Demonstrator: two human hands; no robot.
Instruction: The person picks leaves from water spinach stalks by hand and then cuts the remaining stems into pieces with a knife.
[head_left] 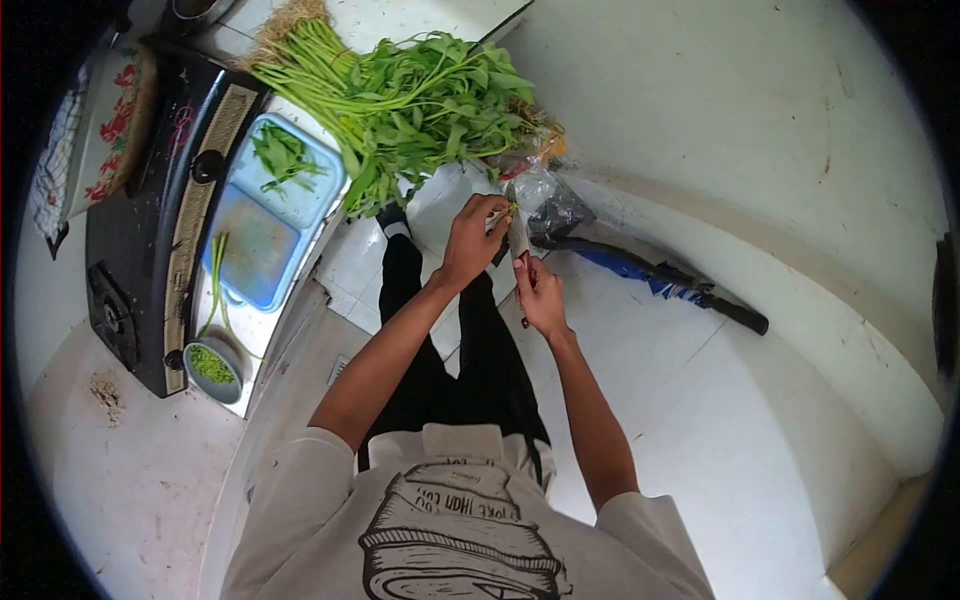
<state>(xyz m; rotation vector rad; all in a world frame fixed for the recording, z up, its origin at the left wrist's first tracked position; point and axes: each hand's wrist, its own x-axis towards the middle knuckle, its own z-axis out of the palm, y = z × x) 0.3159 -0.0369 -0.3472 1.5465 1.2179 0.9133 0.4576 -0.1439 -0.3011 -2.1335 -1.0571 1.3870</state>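
In front of my legs, my left hand [474,238] pinches a small piece of green stem [513,207] between thumb and fingers. My right hand [541,296] grips a knife [518,238] by its dark red handle, blade pointing away from me. The blade lies against or right beside the stem piece, close to my left fingertips. Past my hands, a big bunch of leafy greens [410,115] with long stems and pale roots, resembling water spinach, lies on the counter, its leaves hanging over the edge. Clear and dark plastic bags [555,205] are just beyond the knife.
At left, a blue divided tray [290,255] holds some picked leaves. Loose long stems [217,270] lie across its near side, by a grey bowl [228,388] of chopped green bits. A black gas stove [135,270] stands further left. A blue and black umbrella [660,278] leans at right.
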